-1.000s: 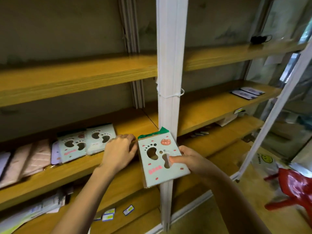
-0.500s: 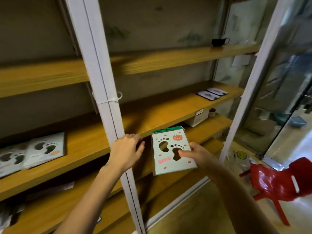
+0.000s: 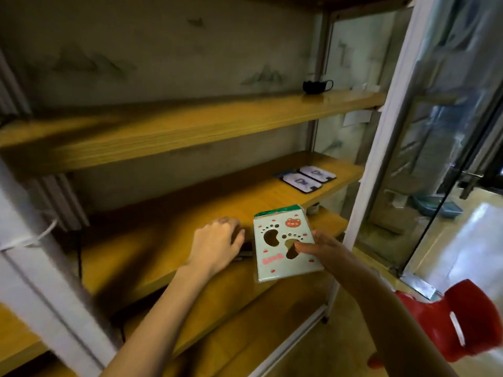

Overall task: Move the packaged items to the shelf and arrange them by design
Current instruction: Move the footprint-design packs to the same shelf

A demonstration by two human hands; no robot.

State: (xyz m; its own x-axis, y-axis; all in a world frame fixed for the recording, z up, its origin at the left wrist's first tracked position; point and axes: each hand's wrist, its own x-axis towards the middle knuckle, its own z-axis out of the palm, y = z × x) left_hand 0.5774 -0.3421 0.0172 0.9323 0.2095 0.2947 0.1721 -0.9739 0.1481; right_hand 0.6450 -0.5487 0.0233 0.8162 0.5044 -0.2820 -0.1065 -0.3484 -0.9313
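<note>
Right hand (image 3: pixel 324 248) fingers pinch paw-print pack (image 3: pixel 283 246), long side pointing far. Left hand (image 3: pixel 217 243) nearer shelf (image 3: pixel 152 248), maybe holding something dark.

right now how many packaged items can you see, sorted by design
Footprint design with green top, packet held in the right hand: 1
Dark-edged design with a pale face, lying flat at the far right of the middle shelf: 2, one beside the other
Total: 3
</note>
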